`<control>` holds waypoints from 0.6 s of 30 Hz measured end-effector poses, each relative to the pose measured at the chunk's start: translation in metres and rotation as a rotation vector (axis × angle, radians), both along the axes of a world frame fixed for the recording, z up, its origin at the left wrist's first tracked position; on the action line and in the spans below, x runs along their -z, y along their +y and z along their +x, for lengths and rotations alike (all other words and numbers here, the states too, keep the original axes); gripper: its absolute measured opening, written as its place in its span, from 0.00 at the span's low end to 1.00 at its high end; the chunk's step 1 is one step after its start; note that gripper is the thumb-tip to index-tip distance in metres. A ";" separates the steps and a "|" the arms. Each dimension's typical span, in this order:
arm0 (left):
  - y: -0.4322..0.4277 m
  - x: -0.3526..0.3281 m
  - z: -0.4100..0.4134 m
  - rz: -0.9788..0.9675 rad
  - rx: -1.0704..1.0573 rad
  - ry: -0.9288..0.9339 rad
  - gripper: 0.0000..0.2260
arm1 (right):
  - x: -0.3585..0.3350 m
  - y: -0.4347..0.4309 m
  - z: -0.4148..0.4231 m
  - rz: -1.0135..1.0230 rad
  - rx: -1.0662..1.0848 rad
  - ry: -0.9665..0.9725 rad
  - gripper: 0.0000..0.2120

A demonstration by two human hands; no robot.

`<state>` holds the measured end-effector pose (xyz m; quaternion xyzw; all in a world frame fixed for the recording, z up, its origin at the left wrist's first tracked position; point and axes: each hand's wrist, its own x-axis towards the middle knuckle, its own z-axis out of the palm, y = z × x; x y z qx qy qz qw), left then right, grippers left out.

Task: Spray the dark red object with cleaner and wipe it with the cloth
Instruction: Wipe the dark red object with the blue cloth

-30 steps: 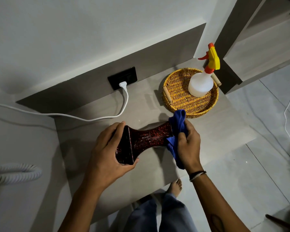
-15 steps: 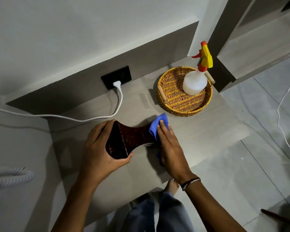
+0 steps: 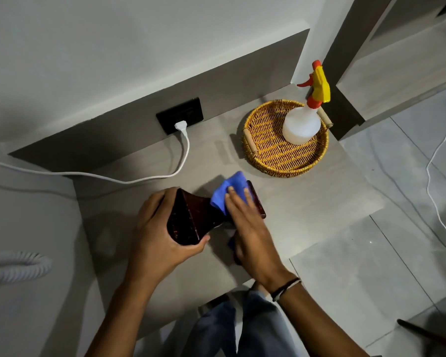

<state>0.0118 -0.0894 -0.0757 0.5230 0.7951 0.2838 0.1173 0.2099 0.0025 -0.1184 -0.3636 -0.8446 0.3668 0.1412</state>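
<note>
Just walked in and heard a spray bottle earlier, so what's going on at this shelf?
A person is cleaning a dark red object over the grey shelf. The left hand grips one flared end of it, while the right hand presses a blue cloth against its narrow middle and far end. The spray bottle stands in the wicker tray at the back, untouched, so this is the wiping stage.

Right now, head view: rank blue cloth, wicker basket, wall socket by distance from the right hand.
1. blue cloth, under the right hand, touching.
2. wicker basket, up and right of it.
3. wall socket, far back left.
</note>
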 end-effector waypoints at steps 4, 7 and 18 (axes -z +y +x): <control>0.005 -0.004 -0.001 0.003 -0.009 0.088 0.30 | -0.009 -0.029 -0.019 0.014 -0.162 0.215 0.41; 0.001 -0.010 -0.004 -0.030 -0.084 0.064 0.38 | 0.004 0.002 0.000 0.028 -0.059 0.017 0.43; 0.020 -0.009 -0.017 -0.150 -0.508 -0.441 0.34 | 0.026 0.046 0.018 -0.967 0.635 0.446 0.29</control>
